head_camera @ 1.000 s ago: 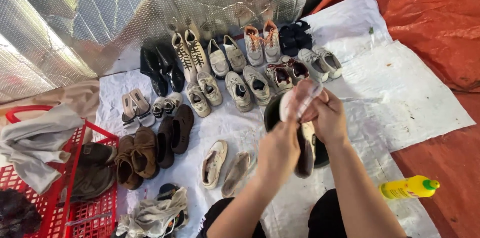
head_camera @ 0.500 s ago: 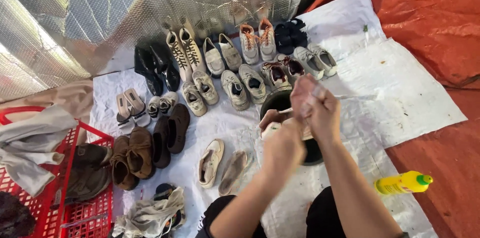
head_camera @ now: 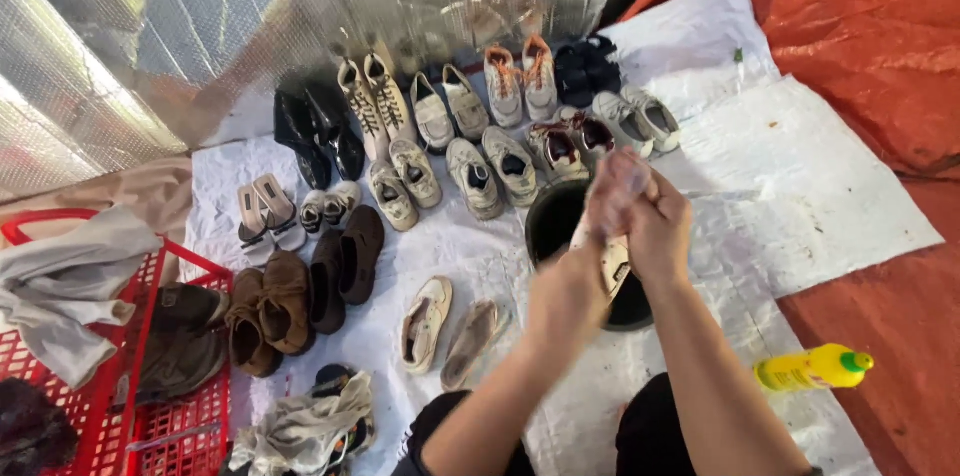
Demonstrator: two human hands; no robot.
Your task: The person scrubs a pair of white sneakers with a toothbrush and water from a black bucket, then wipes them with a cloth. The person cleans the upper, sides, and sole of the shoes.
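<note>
My right hand (head_camera: 655, 226) has gone up, rubbing a pale cloth (head_camera: 615, 186) on the shoe (head_camera: 612, 261) my left hand (head_camera: 565, 291) grips, over the black bucket (head_camera: 550, 221). Cleaning goes on.

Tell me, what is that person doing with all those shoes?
The person is working on one pale shoe, gripping it in the left hand above a black tub. The right hand presses a crumpled cloth against it. Rows of other shoes lie on the white sheet, with a yellow bottle to the right.
</note>
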